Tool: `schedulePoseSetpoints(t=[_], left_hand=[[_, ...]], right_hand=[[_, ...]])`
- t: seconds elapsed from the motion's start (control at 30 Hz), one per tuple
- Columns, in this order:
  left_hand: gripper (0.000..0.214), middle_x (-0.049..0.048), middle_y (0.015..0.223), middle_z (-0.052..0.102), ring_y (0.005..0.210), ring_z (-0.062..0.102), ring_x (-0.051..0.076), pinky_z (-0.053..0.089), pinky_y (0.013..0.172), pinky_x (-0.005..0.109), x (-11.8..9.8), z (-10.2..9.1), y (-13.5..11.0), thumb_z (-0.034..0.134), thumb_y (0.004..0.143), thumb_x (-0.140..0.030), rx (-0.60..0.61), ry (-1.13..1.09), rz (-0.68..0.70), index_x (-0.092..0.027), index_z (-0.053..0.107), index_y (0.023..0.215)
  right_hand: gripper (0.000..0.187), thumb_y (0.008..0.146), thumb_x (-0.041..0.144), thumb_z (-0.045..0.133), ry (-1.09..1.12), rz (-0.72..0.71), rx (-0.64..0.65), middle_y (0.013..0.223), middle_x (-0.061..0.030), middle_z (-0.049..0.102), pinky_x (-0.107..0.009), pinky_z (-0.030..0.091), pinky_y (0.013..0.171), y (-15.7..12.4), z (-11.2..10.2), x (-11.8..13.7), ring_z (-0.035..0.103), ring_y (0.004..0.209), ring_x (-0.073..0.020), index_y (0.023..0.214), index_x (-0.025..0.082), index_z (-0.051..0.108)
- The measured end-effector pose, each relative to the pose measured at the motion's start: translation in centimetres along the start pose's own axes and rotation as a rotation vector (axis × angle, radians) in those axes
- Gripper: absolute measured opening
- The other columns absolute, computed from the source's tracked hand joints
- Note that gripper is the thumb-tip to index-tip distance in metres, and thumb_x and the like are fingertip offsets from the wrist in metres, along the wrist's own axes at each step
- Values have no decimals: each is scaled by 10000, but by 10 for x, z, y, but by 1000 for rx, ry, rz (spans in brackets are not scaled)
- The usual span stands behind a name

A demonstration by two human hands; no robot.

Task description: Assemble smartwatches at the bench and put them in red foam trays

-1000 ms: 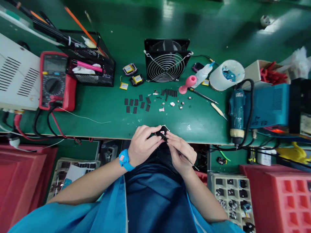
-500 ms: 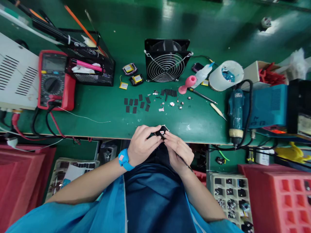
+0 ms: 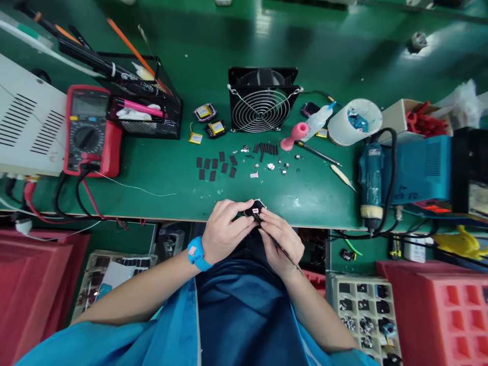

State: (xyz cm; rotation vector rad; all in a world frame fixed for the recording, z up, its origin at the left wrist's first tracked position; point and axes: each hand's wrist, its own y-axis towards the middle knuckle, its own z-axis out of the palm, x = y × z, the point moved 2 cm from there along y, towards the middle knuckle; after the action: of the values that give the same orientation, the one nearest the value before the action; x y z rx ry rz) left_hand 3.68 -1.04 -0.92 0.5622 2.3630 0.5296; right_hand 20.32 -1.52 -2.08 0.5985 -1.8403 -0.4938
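Close to the bench's front edge, my left hand (image 3: 224, 229) pinches a small black device case (image 3: 251, 210) with a white and red label on it. A blue band (image 3: 196, 253) circles that wrist. My right hand (image 3: 282, 241) is closed around a slim dark tool that looks like tweezers (image 3: 284, 250); its rear end sticks out past the wrist, and its front end meets the case. The fingertips of both hands hide part of the case. Beyond the hands lie several black pads (image 3: 214, 163) and small loose parts (image 3: 254, 174).
A fan (image 3: 263, 101) stands at the back, with battery-fitted cases (image 3: 206, 112) to its left. At left are a multimeter (image 3: 88, 132) and a mesh holder (image 3: 171, 112). To the right are a pink bottle (image 3: 295, 136), a white tub (image 3: 353, 122) and an electric screwdriver (image 3: 370, 178).
The camera view has shifted slightly, so the bench appears a little lower. The case is tilted a bit differently, and the tool's front end shows more clearly against it. Both hands keep their hold.
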Motion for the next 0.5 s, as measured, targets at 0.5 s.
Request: schedulePoseSetpoints(t=[0.5], left_hand=[[61, 127, 1169, 742, 895, 652, 201, 526, 755, 362, 2, -1, 2, 714, 916, -158, 14, -10, 8, -186, 675, 879]], right_hand=[[515, 896, -15, 671, 22, -42, -54, 1221, -102, 770, -474, 681, 912, -10, 6, -10, 741, 1147, -287, 1342, 243, 662]])
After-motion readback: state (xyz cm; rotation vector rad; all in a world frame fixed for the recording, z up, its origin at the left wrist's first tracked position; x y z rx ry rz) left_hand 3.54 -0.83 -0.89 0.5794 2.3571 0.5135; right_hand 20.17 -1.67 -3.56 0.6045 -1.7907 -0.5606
